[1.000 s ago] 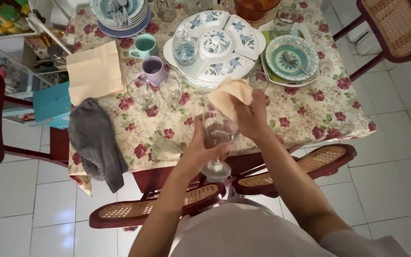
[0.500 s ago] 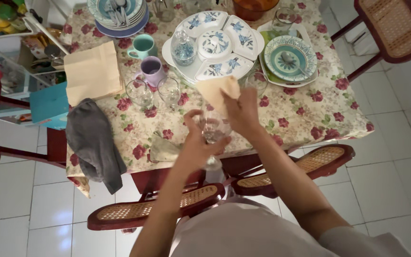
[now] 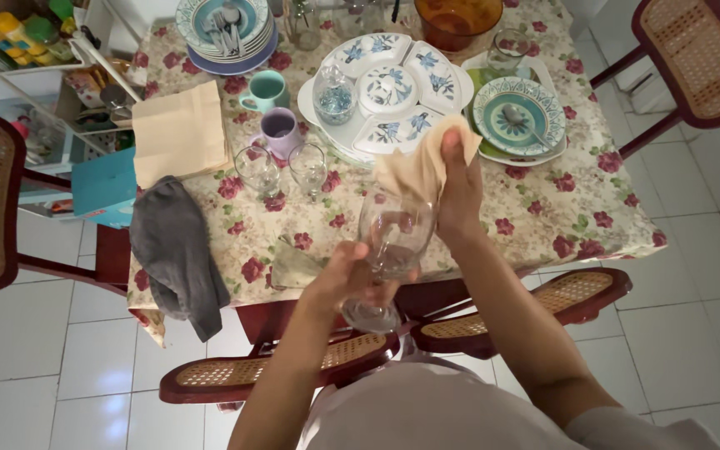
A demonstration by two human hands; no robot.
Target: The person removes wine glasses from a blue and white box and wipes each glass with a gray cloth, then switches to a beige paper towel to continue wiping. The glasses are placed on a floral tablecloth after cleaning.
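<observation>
A clear wine glass [image 3: 389,242] is tilted in front of me, above the table's near edge. My left hand [image 3: 345,279] grips it low on the bowl, near the stem. My right hand [image 3: 458,190] holds a beige cloth napkin [image 3: 414,167] pressed to the glass's rim. Two more empty glasses [image 3: 283,169] stand upright on the floral tablecloth [image 3: 543,208] to the left of my hands.
A white divided serving dish [image 3: 393,96], a patterned plate with a spoon [image 3: 518,117], two mugs [image 3: 272,108], stacked plates with cutlery [image 3: 227,29], a napkin pile [image 3: 178,133] and a grey cloth [image 3: 178,250] fill the table. Cane chairs [image 3: 293,371] stand below me.
The glass and both hands have shifted slightly lower and closer to me. The napkin stays at the rim, with the right hand turned a little over it.
</observation>
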